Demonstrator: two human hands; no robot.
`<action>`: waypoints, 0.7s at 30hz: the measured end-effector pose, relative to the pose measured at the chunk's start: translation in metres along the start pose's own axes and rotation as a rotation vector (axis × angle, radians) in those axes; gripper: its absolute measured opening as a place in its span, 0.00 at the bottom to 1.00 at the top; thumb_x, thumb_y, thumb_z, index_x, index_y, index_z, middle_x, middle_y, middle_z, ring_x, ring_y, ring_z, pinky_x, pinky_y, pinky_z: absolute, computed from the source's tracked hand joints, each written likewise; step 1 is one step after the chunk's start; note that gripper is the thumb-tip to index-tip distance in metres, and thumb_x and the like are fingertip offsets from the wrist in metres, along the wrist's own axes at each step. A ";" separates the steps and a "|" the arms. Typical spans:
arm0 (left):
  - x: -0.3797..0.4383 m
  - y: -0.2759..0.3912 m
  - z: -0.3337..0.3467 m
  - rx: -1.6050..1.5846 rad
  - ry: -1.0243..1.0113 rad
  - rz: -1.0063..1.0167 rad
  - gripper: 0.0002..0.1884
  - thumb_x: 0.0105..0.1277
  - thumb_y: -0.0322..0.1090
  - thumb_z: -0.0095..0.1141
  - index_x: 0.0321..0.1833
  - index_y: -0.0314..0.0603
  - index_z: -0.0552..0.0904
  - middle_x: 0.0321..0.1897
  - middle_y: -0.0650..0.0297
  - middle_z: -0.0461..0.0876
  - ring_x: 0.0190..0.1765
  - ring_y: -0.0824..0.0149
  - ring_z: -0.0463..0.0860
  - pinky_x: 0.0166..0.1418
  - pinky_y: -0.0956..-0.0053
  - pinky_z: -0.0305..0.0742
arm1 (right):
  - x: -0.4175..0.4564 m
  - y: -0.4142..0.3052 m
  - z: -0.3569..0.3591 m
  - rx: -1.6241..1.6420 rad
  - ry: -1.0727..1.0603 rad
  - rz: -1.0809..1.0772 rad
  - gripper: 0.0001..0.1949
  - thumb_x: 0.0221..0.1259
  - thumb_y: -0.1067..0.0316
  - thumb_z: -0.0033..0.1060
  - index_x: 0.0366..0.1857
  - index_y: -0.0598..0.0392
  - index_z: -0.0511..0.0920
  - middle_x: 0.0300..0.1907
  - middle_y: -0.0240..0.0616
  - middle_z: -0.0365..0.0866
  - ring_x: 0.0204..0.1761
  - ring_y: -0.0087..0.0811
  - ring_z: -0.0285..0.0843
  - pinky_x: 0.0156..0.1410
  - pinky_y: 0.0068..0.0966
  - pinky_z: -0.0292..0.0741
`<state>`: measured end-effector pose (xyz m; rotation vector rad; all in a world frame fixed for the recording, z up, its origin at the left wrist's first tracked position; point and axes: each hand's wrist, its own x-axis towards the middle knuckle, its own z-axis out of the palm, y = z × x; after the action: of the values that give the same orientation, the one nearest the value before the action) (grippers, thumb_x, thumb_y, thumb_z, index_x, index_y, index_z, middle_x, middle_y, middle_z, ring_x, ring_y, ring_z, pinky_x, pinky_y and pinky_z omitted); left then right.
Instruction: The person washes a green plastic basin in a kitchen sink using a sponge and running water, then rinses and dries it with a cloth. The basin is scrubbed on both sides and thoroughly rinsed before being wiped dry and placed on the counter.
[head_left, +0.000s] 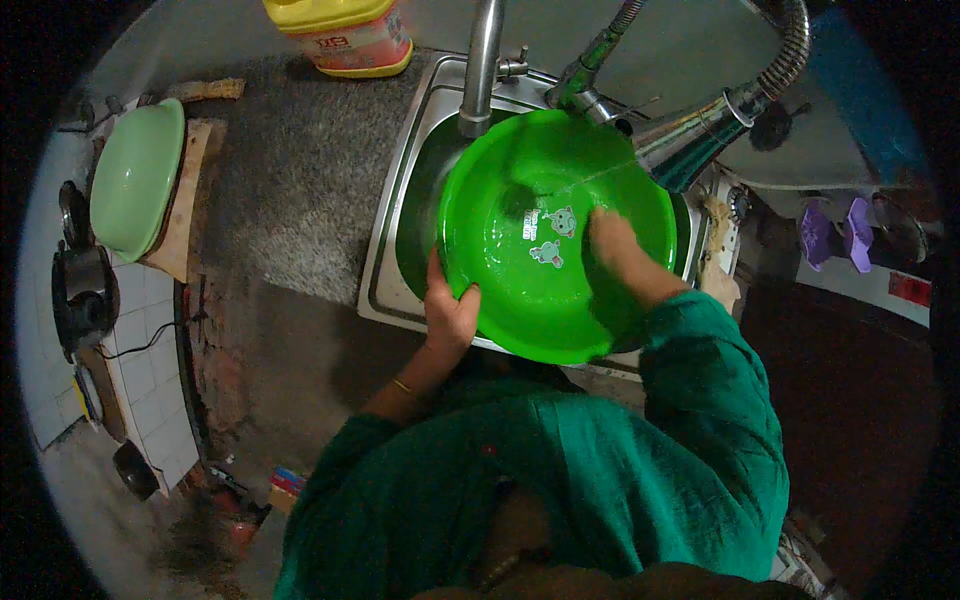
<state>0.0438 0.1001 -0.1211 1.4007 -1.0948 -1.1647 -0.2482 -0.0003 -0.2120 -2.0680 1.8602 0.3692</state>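
A bright green plastic basin (510, 300) with two cartoon prints on its bottom rests tilted over a stainless steel sink (382, 277). My left hand (452, 304) grips the basin's rim at the lower left, thumb over the edge. Inside the basin, at its right side, is my right hand (615, 238), blurred and partly turned away; its fingertips are hard to see, and whether it holds anything cannot be told. A thin stream of water runs from the spray head (686, 146) on a flexible metal hose into the basin.
A steel faucet pipe (480, 82) stands over the sink's back left. On the counter are a yellow-capped plastic container (356, 37) and, at the left, a pale green basin (139, 180) on a board (196, 202). Purple flower-shaped items (859, 235) are at the right.
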 end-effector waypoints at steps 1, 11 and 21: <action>0.000 -0.001 0.001 0.047 0.009 0.035 0.33 0.58 0.22 0.50 0.69 0.30 0.57 0.52 0.49 0.77 0.54 0.58 0.78 0.58 0.69 0.71 | -0.024 -0.001 0.000 0.144 -0.263 0.057 0.11 0.61 0.65 0.47 0.45 0.55 0.72 0.44 0.55 0.78 0.44 0.51 0.79 0.47 0.44 0.77; -0.001 0.002 -0.002 0.261 0.025 0.021 0.33 0.59 0.23 0.52 0.69 0.31 0.57 0.53 0.46 0.76 0.54 0.55 0.78 0.57 0.67 0.73 | 0.047 -0.153 -0.010 0.618 0.090 -0.279 0.11 0.60 0.62 0.50 0.39 0.58 0.72 0.38 0.51 0.78 0.45 0.49 0.77 0.48 0.42 0.75; 0.005 -0.018 0.000 0.007 -0.012 0.085 0.35 0.57 0.22 0.52 0.70 0.33 0.57 0.54 0.48 0.76 0.55 0.57 0.78 0.58 0.67 0.72 | 0.025 -0.067 0.012 0.242 0.743 -0.025 0.24 0.54 0.70 0.50 0.59 0.62 0.66 0.61 0.57 0.63 0.61 0.54 0.61 0.67 0.44 0.59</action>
<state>0.0455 0.0974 -0.1399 1.3418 -1.1566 -1.1105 -0.1788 -0.0122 -0.2281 -2.2146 2.1021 -0.6966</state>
